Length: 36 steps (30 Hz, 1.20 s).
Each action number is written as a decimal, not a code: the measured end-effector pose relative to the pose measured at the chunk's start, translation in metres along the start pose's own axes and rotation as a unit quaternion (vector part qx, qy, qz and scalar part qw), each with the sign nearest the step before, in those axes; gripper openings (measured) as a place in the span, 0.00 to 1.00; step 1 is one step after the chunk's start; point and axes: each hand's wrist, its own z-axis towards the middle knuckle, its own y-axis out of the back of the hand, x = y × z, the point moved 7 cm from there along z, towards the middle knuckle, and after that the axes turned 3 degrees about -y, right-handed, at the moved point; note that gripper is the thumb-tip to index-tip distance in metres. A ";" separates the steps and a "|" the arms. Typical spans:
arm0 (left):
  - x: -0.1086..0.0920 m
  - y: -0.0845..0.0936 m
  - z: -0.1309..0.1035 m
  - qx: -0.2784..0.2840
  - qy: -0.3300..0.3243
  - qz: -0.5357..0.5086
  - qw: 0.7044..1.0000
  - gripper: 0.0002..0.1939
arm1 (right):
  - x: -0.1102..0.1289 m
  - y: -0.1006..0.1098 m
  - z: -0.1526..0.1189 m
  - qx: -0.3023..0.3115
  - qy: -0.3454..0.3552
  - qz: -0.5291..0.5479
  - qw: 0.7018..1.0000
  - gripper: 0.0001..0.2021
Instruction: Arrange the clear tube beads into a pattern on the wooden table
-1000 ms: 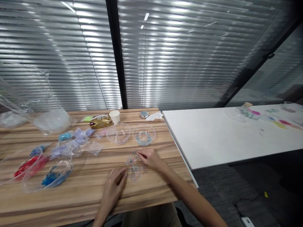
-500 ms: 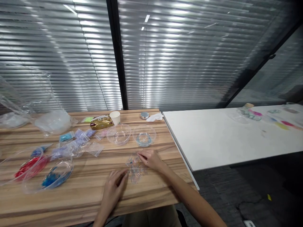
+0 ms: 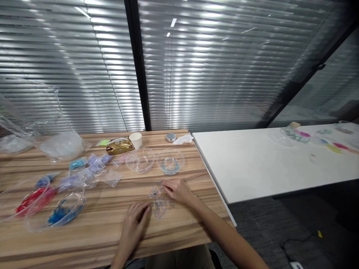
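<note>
A loose pile of small clear, glinting pieces (image 3: 162, 204) lies on the wooden table; their exact kind is too small to tell. My left hand (image 3: 135, 220) rests at the pile's left edge, thumb and fingertips drawn together; anything between them is too small to see. At the upper right of the pile is my right hand (image 3: 177, 190), its fingers bent into a pinch, the tips low over the pieces. Just beyond stand two clear plastic bowls: the right bowl (image 3: 170, 161) has a bluish bottom, and the left bowl (image 3: 140, 160) looks pinkish at its base.
On the left are bowls with red pieces (image 3: 35, 201) and blue pieces (image 3: 60, 213), plus small bags of lilac bits (image 3: 94, 170). Behind stand a gold packet (image 3: 120, 146), a paper cup (image 3: 136, 141), a round tin (image 3: 171, 137) and a tissue (image 3: 183, 139). A white table (image 3: 252, 164) adjoins.
My right fingertips have shifted very slightly at the pile's upper edge. My left hand stays almost where it was. The whole view has moved a little.
</note>
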 end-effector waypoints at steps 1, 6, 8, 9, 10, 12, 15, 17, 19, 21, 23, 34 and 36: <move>0.000 0.000 0.000 -0.001 0.001 -0.001 1.000 0.19 | 0.001 0.000 0.000 0.006 -0.001 -0.002 1.000 0.10; 0.001 0.000 0.000 -0.002 0.004 -0.010 1.000 0.19 | 0.003 -0.001 0.001 0.014 0.003 -0.012 1.000 0.09; 0.001 0.000 0.000 -0.002 0.002 -0.008 1.000 0.18 | 0.004 -0.003 0.001 0.020 0.008 -0.014 1.000 0.09; 0.000 0.000 -0.001 -0.001 0.000 -0.007 1.000 0.17 | 0.004 -0.004 0.000 0.025 0.010 -0.017 0.999 0.09; 0.000 0.000 -0.001 -0.001 -0.001 -0.006 1.000 0.17 | 0.004 -0.005 0.000 0.030 0.012 -0.021 0.999 0.09; -0.001 0.000 -0.001 0.000 -0.003 -0.005 1.000 0.16 | 0.003 -0.007 0.000 0.037 0.008 -0.029 0.999 0.08; -0.001 0.000 -0.001 0.000 -0.001 -0.006 1.000 0.17 | 0.002 -0.008 0.000 0.041 -0.001 -0.033 0.999 0.08; 0.000 0.000 -0.001 0.000 0.003 -0.008 1.000 0.17 | 0.002 -0.008 0.000 0.041 -0.004 -0.030 0.999 0.08; 0.002 -0.001 -0.001 0.001 0.008 -0.009 1.000 0.18 | 0.004 -0.007 0.000 0.042 -0.003 -0.029 0.999 0.08; 0.002 -0.001 -0.001 -0.002 0.009 -0.011 1.000 0.18 | 0.005 -0.006 0.001 0.040 -0.004 -0.031 0.999 0.08; 0.002 0.000 -0.001 -0.006 0.005 -0.011 1.000 0.18 | 0.006 -0.004 0.001 0.043 -0.002 -0.034 0.999 0.08; 0.002 -0.001 -0.001 0.002 -0.008 -0.004 1.000 0.16 | 0.011 -0.008 0.001 0.056 0.023 -0.033 0.998 0.09; 0.002 -0.001 0.000 0.005 -0.007 -0.004 1.000 0.16 | 0.012 -0.008 0.001 0.058 0.027 -0.040 0.997 0.09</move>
